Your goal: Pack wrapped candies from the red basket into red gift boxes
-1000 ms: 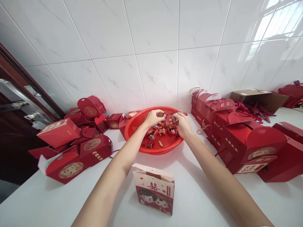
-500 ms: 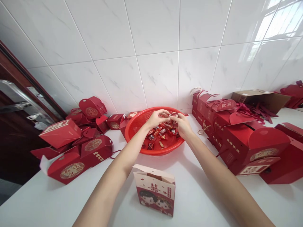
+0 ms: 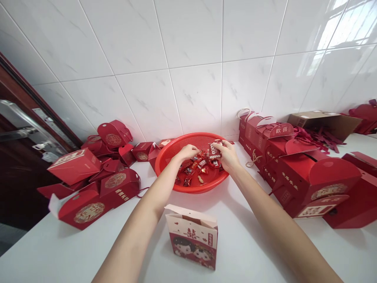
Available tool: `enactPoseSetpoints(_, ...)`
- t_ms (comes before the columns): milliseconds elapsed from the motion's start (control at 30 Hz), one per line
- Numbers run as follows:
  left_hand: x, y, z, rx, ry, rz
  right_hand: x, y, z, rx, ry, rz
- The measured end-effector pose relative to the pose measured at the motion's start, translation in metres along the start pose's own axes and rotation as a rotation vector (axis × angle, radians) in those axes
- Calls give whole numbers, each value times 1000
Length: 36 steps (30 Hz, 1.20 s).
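A red plastic basket (image 3: 193, 188) holds several wrapped candies (image 3: 193, 169) and a peanut (image 3: 200, 179). Over its right side my right hand (image 3: 229, 156) grips a dark red packet (image 3: 215, 150) with pale markings. My left hand (image 3: 188, 152) is over the middle of the basket, above the candies, its fingers curled together; what they hold, if anything, is hidden. Nearer to me, between my forearms, an open-topped paper box (image 3: 193, 241) with two cartoon figures stands upright on the white table (image 3: 244, 251).
Red gift boxes (image 3: 91, 206) are heaped at the left beside a dark door (image 3: 17, 157). More red boxes (image 3: 294, 181) stand in a row at the right. Behind them a cardboard box (image 3: 324, 118) holds red ribbons (image 3: 321, 139). A tiled wall (image 3: 194, 90) rises behind.
My hands have moved apart, the left one a little left and down. The packet, earlier between both hands, is now in my right hand alone and shows its flat face.
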<state>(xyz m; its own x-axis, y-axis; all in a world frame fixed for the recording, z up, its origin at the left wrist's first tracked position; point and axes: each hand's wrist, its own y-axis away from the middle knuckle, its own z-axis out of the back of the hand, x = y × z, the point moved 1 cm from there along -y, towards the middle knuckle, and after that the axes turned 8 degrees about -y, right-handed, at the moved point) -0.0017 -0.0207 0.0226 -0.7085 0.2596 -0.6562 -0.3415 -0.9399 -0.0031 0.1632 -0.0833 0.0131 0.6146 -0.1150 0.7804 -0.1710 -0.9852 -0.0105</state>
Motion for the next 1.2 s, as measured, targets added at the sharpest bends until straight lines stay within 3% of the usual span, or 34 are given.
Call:
enactPoseSetpoints(233,29,-5,-5,73,-134,105,-2,0,1,45,5,8)
enactPoseSetpoints(433,30,-11,-14,114,-241,190,-2,1,0,81,-7,28)
enactPoseSetpoints(633,22,-8,-7,127,-266,205,-2,2,1,121,23,35)
enactPoseSetpoints(767,9,-4,2,39,-140,97,-1,3,1,157,42,23)
enactPoseSetpoints(967,-9,-4,7,-108,273,-136,-1,2,1,118,-25,20)
enactPoseSetpoints(1200,-15,4,6,-13,628,-137,2,4,-1,109,-11,-37)
